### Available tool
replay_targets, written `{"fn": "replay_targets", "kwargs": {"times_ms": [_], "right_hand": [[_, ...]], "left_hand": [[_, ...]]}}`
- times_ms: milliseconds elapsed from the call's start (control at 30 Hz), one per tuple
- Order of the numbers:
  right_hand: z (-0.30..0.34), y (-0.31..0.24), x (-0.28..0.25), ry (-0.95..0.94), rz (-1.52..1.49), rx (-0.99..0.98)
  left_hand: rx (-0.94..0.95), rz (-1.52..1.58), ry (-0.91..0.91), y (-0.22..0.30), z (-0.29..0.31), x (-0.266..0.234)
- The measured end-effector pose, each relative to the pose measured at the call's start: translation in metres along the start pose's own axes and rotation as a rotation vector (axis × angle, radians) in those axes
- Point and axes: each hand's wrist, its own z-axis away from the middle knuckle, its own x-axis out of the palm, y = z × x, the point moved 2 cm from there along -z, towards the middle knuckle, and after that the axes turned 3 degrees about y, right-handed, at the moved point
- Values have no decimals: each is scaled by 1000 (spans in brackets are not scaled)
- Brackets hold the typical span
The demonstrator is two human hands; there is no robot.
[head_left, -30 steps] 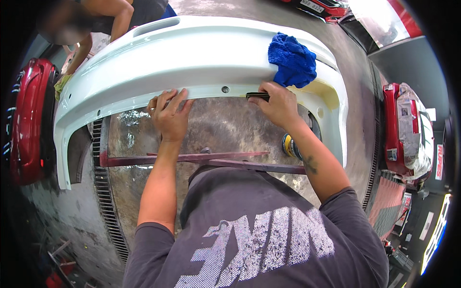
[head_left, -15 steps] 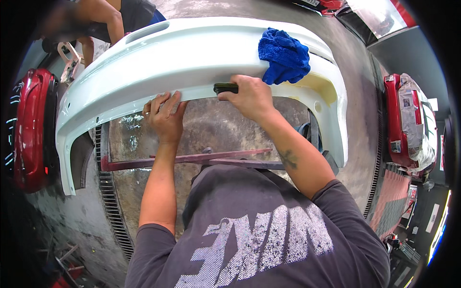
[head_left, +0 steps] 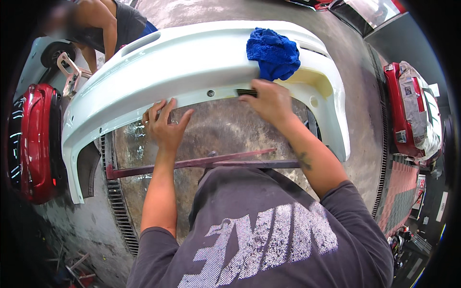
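Observation:
A large white car bumper point(head_left: 192, 57) stretches across in front of me, with a yellowish patch at its right end. Along its near lower edge, my left hand point(head_left: 164, 126) rests its fingertips on the rim, fingers spread and thumb apart. My right hand point(head_left: 273, 102) grips a flat black sanding block point(head_left: 246, 92) against the same lower strip, farther right; the hand covers much of the block. Just beyond that hand, a crumpled blue microfiber cloth point(head_left: 273, 53) lies on the bumper. A small round hole point(head_left: 211, 93) shows in the strip between my hands.
Dark red stand bars point(head_left: 192, 163) cross below the bumper. Another person point(head_left: 103, 24) bends over at the far left beside a pale plastic chair point(head_left: 72, 74). Red car parts point(head_left: 41, 144) stand left; a paper-masked red car part point(head_left: 408, 113) stands right. Floor drain grates point(head_left: 117, 206) run along both sides.
My right hand has slid the sanding block rightward along the strip, uncovering the round hole. My left hand stays at the edge, its thumb spread wider. The view has shifted slightly.

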Motion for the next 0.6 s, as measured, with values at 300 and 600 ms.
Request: {"fn": "replay_targets", "kwargs": {"times_ms": [300, 600], "right_hand": [[82, 179, -103, 425, -162, 326], [118, 263, -90, 587, -542, 487]], "left_hand": [[236, -151, -350, 134, 32, 46], [318, 122, -499, 256, 54, 105]]}}
